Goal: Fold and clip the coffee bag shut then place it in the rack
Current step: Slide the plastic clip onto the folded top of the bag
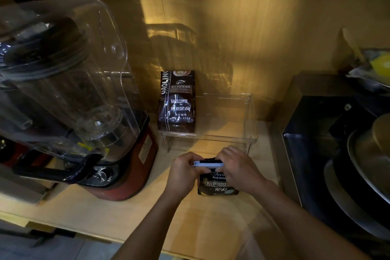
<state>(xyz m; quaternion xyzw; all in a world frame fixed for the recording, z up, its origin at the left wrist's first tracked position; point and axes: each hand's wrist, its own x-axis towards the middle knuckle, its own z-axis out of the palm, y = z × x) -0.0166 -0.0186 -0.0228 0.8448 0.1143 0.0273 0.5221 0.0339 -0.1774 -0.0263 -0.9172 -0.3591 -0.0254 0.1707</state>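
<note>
We are pinching a white plastic clip (207, 164) across the folded top of the glossy black coffee bag (217, 184), left hand (183, 172) and right hand (239, 170) gripping its ends, the bag standing on the wooden counter (126, 213) before the clear acrylic rack (251, 124).

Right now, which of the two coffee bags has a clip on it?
The black coffee bag between both hands, with a white clip across its top. The brown bag in the clear rack has none.

Both hands (213, 172) on clipped coffee bag (217, 184)
</note>
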